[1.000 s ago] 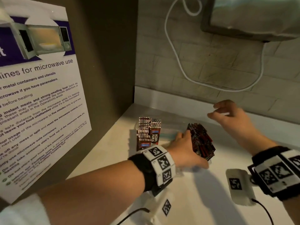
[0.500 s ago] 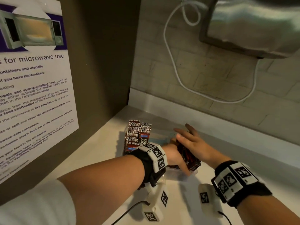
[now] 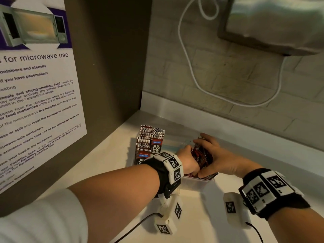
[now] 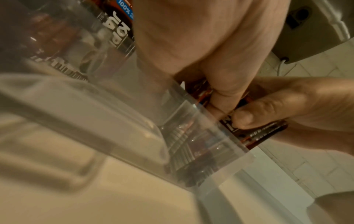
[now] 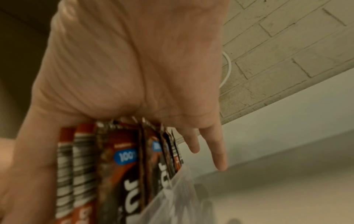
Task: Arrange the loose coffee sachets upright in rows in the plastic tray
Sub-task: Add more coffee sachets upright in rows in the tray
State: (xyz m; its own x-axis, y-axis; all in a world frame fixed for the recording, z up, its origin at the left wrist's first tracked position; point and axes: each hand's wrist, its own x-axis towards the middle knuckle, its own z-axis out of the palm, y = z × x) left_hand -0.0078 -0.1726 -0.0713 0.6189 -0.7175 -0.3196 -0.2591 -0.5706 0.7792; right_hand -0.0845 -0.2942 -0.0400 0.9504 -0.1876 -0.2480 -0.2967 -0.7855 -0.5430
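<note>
A clear plastic tray (image 3: 197, 184) sits on the white counter. Two rows of dark red coffee sachets (image 3: 149, 142) stand upright at its left end. At the right end, both hands hold a bundle of sachets (image 3: 201, 156) partly inside the tray. My left hand (image 3: 186, 161) grips the bundle from the left, its thumb (image 4: 222, 98) pressed on the packets. My right hand (image 3: 220, 156) clasps it from above and the right, with its thumb (image 4: 247, 118) pinching the front sachet (image 4: 266, 133). In the right wrist view the sachets (image 5: 118, 166) fan out under my palm, above the tray corner (image 5: 178, 191).
A brown side panel with a microwave poster (image 3: 35, 95) closes off the left. A tiled wall with a looping white cable (image 3: 191, 72) stands behind. A metal appliance (image 3: 273, 23) hangs at the upper right. Bare white counter (image 3: 210, 216) lies in front of the tray.
My right hand came down from behind the tray and closed on the bundle that my left hand held. The bundle now sits lower and more upright at the tray's right end.
</note>
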